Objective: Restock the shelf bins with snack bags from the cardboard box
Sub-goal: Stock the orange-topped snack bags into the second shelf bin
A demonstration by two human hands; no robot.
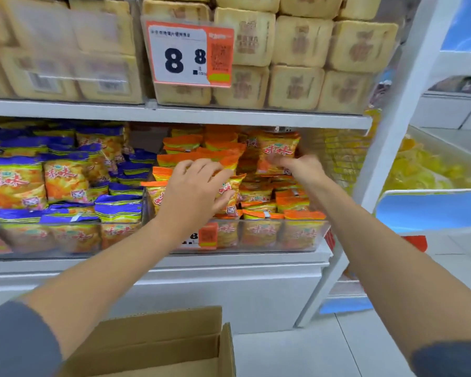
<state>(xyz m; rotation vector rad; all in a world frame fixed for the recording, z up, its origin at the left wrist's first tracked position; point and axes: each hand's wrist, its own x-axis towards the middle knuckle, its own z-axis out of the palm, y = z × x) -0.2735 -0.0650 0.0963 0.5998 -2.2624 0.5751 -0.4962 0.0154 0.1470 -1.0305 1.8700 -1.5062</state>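
Note:
A clear shelf bin [305, 240] on the middle shelf is heaped with orange snack bags [261, 221]. My left hand [193, 191] reaches over the front of the heap, its fingers curled round one orange bag [229, 191] that stands tilted. My right hand [305, 168] is further back on the right and pinches the lower edge of an upright orange bag [276, 152]. The cardboard box [158, 346] sits open on the floor below my arms; its inside is mostly out of sight.
A neighbouring clear bin [52, 238] on the left holds blue-topped snack bags [65, 178]. The shelf above carries stacked beige packs [299, 42] and an orange price tag [191, 53]. A white shelf upright [392, 126] stands to the right, with yellow bags [424, 170] beyond it.

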